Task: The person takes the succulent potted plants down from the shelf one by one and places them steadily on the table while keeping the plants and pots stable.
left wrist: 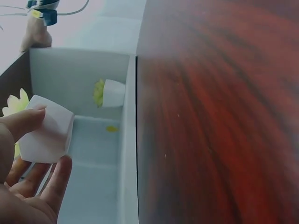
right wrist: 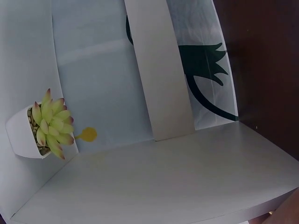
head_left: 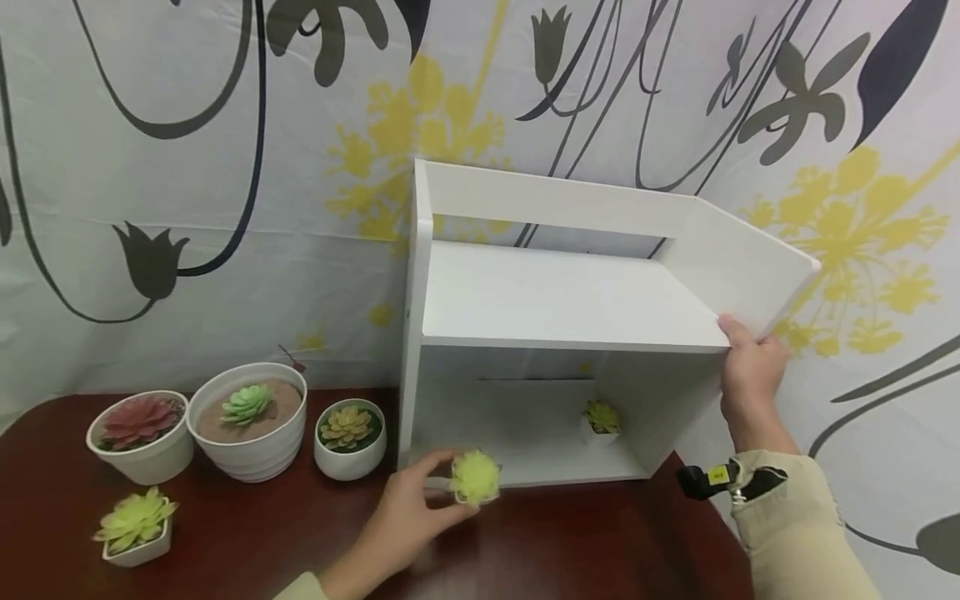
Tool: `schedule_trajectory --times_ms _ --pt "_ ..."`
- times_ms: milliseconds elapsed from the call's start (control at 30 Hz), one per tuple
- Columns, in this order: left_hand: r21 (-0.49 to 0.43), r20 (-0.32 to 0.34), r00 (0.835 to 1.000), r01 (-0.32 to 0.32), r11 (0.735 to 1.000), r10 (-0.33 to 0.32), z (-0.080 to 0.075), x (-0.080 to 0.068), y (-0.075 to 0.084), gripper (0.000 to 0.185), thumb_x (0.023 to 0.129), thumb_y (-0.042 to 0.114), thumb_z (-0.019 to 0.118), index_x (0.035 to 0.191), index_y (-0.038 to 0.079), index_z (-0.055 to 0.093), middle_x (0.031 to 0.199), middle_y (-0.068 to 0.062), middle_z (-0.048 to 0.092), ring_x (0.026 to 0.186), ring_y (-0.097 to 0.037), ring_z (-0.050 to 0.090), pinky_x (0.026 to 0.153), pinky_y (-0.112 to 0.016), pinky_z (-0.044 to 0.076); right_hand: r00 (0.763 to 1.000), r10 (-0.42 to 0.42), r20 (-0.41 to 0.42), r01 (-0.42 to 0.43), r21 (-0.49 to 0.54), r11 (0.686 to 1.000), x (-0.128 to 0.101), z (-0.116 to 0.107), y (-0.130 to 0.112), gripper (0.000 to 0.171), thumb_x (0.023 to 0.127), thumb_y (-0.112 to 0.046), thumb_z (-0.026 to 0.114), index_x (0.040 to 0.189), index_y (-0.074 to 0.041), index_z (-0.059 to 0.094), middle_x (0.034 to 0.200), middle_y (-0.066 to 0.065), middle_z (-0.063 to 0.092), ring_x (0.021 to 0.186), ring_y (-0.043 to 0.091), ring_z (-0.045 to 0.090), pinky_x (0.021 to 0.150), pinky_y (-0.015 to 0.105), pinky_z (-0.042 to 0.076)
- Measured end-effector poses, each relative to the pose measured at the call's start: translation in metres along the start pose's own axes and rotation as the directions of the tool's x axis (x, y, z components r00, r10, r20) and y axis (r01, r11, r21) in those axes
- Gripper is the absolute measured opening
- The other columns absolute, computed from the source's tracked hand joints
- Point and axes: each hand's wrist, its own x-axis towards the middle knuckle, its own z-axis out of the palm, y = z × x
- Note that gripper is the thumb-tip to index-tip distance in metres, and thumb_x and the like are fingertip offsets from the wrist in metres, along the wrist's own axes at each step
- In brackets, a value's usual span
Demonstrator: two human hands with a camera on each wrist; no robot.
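Note:
A white two-level shelf unit (head_left: pixel 562 300) stands on a dark red table (head_left: pixel 562 542). My left hand (head_left: pixel 416 512) holds a small white pot with a yellow-green succulent (head_left: pixel 475 478) at the front edge of the lower compartment; in the left wrist view its fingers (left wrist: pixel 28 123) wrap the white pot (left wrist: pixel 46 133). A second small potted succulent (head_left: pixel 601 419) (left wrist: pixel 110 92) (right wrist: pixel 44 123) sits inside the lower compartment near the back right. My right hand (head_left: pixel 750 362) grips the right side panel of the shelf at the upper board's corner.
Left of the shelf stand three round white pots: one with a red succulent (head_left: pixel 141 433), a larger one with a green succulent (head_left: pixel 247 417), a small one with a tan succulent (head_left: pixel 348 435). A small square pot with a light green succulent (head_left: pixel 135 525) sits nearer me.

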Motion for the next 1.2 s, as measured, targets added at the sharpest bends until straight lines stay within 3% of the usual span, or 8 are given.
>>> schedule_trajectory --times_ms 100,300,467,633,933,1200 --pt "0.03 -0.012 1.0 0.026 0.999 -0.026 -0.013 -0.012 0.001 0.058 0.077 0.02 0.088 0.13 0.014 0.064 0.125 -0.014 0.067 0.103 -0.023 0.071 0.083 -0.024 0.06 1.0 0.0 0.001 0.0 -0.001 1.0 0.0 0.001 0.001 0.045 0.097 -0.025 0.065 0.139 -0.013 0.057 0.136 -0.009 0.056 0.124 0.006 0.046 0.119 0.025 0.031" --pt "0.043 -0.067 0.992 0.114 0.993 -0.111 -0.038 -0.034 -0.003 0.06 0.073 0.018 0.091 0.127 0.015 0.064 0.13 -0.014 0.065 0.105 -0.024 0.07 0.083 -0.025 0.06 1.0 -0.007 -0.004 0.007 0.004 1.0 -0.001 0.001 0.002 0.041 0.097 -0.025 0.065 0.136 -0.015 0.058 0.138 -0.008 0.056 0.124 0.005 0.046 0.118 0.024 0.03" --pt "0.057 -0.146 0.97 0.204 0.977 -0.194 -0.066 -0.051 -0.01 0.064 0.072 0.011 0.091 0.129 0.011 0.063 0.131 -0.014 0.065 0.102 -0.021 0.072 0.082 -0.03 0.062 1.0 -0.001 -0.012 0.001 -0.007 1.0 -0.001 0.003 0.001 0.039 0.096 -0.025 0.066 0.133 -0.015 0.058 0.134 -0.009 0.056 0.121 0.005 0.046 0.116 0.023 0.032" --pt "0.129 -0.221 0.945 0.272 0.953 -0.24 -0.097 -0.06 -0.017 0.063 0.071 0.011 0.091 0.128 0.012 0.064 0.127 -0.01 0.067 0.112 -0.021 0.067 0.085 -0.03 0.061 1.0 0.004 -0.011 -0.004 -0.016 1.0 0.0 0.0 -0.002 0.046 0.097 -0.027 0.065 0.139 -0.012 0.055 0.138 -0.011 0.054 0.126 0.006 0.044 0.119 0.024 0.029" --pt "0.222 -0.165 0.936 0.342 0.913 -0.31 -0.151 -0.077 -0.035 0.073 0.075 0.017 0.09 0.137 0.002 0.055 0.133 -0.019 0.062 0.113 -0.028 0.068 0.084 -0.03 0.061 1.0 -0.007 0.013 0.008 -0.009 1.0 -0.001 -0.001 -0.005 0.047 0.098 -0.026 0.064 0.143 -0.018 0.053 0.147 -0.012 0.05 0.131 0.004 0.04 0.121 0.023 0.025" --pt "0.274 -0.141 0.901 0.434 0.858 -0.41 -0.183 -0.082 -0.053 0.079 0.078 0.021 0.087 0.141 -0.006 0.047 0.14 -0.028 0.055 0.12 -0.039 0.064 0.085 -0.034 0.061 0.999 -0.004 0.034 0.005 -0.032 0.999 -0.001 0.001 -0.003 0.052 0.099 -0.028 0.062 0.148 -0.021 0.047 0.154 -0.01 0.045 0.137 0.006 0.038 0.125 0.027 0.021"
